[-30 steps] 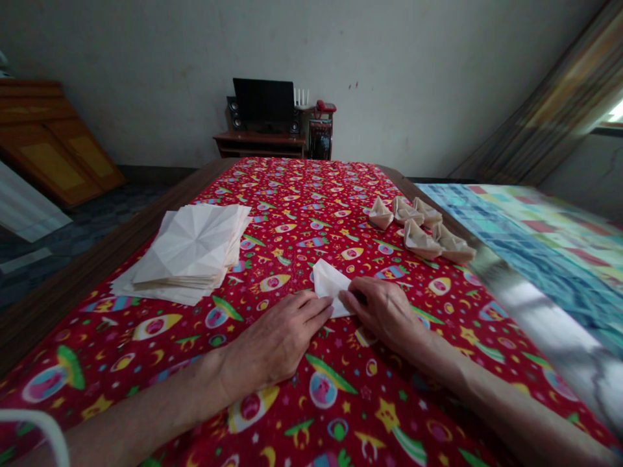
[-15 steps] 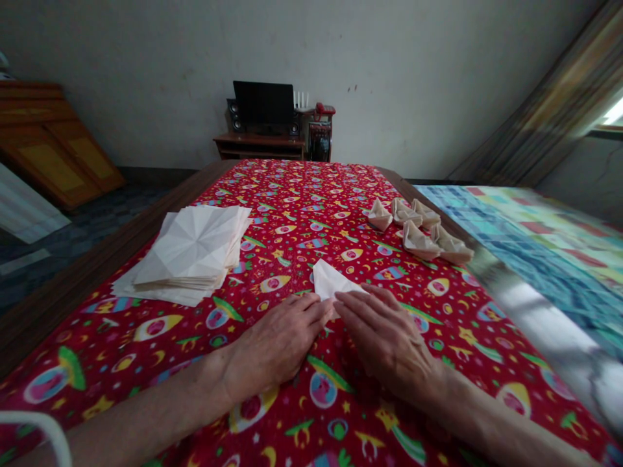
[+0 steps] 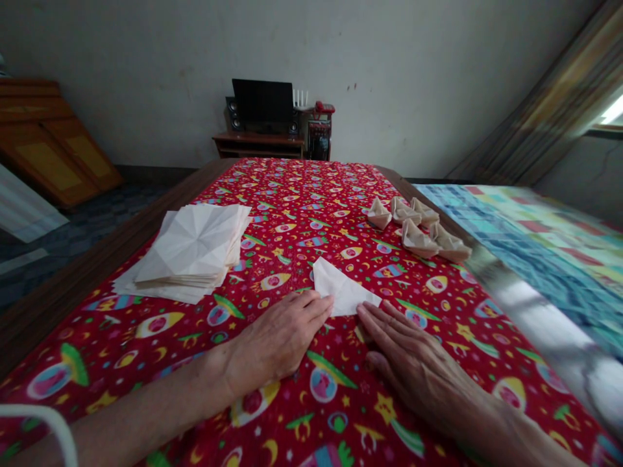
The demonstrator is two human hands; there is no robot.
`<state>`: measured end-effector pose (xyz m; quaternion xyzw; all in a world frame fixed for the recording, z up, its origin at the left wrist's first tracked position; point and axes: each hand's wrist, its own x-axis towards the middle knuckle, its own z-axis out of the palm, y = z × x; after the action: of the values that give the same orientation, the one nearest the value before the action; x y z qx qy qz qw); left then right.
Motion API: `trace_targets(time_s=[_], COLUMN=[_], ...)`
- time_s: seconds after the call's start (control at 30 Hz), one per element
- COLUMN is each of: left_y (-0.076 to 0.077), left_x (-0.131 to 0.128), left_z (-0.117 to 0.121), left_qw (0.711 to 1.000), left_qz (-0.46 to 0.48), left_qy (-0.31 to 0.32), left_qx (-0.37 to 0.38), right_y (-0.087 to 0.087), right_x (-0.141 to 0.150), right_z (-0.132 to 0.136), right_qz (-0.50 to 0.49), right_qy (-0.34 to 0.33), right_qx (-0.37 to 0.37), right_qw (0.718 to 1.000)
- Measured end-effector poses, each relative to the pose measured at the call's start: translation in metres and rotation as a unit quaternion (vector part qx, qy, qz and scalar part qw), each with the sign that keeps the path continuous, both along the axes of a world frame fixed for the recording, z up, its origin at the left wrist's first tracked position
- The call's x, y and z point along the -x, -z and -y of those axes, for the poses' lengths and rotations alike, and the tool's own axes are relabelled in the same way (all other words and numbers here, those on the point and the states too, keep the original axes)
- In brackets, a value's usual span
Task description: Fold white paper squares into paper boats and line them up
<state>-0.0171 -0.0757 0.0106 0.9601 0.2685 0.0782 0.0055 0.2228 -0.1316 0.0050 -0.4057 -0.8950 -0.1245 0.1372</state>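
A white folded paper piece (image 3: 342, 290), roughly triangular, lies flat on the red rocket-print tablecloth (image 3: 311, 188) in front of me. My left hand (image 3: 277, 340) rests palm down with its fingertips at the paper's left edge. My right hand (image 3: 413, 370) lies flat on the cloth, fingers spread, its fingertips at or just beside the paper's lower right edge. To the far left is a stack of creased white paper sheets (image 3: 189, 246). Several tan folded paper boats (image 3: 413, 228) sit in a group at the far right.
The wooden table edge (image 3: 107, 272) runs along the left. A patterned multicoloured cloth (image 3: 535, 253) lies to the right of the table. At the back, a low wooden desk (image 3: 257, 146) holds a monitor, speakers and a red telephone. A white cord (image 3: 39, 421) shows at the lower left.
My right hand has slid off the paper toward the lower right and flattened out. The folded paper now shows more, and its right point is uncovered. My left hand has barely moved.
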Motion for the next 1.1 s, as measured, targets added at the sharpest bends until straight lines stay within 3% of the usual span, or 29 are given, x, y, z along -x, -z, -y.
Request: trace_targets(time_s=[0.37,0.67,0.9,1.1], left_y=[-0.007,-0.002,0.0,0.0], left_x=[-0.012,-0.014,-0.015,-0.023], left_z=[-0.004,-0.01,-0.024,-0.065], left_qw=[1.0,0.999,0.997,0.985], left_qz=[-0.012,0.012,0.068,0.143], left_qy=[-0.01,-0.022,0.03,0.032], left_qx=[-0.011,-0.026,-0.026,0.097], right_y=[-0.002,0.004,-0.004,0.005], right_x=[0.019,0.021,0.006,0.003], right_z=[-0.011,-0.018,-0.03,-0.049], right_qz=[0.004,-0.038,-0.071,-0.042], right_qy=[-0.053,-0.047,0.032,0.146], right_qx=[-0.067,-0.035,-0.009,-0.021], right_qw=[0.996,0.998,0.997,0.988])
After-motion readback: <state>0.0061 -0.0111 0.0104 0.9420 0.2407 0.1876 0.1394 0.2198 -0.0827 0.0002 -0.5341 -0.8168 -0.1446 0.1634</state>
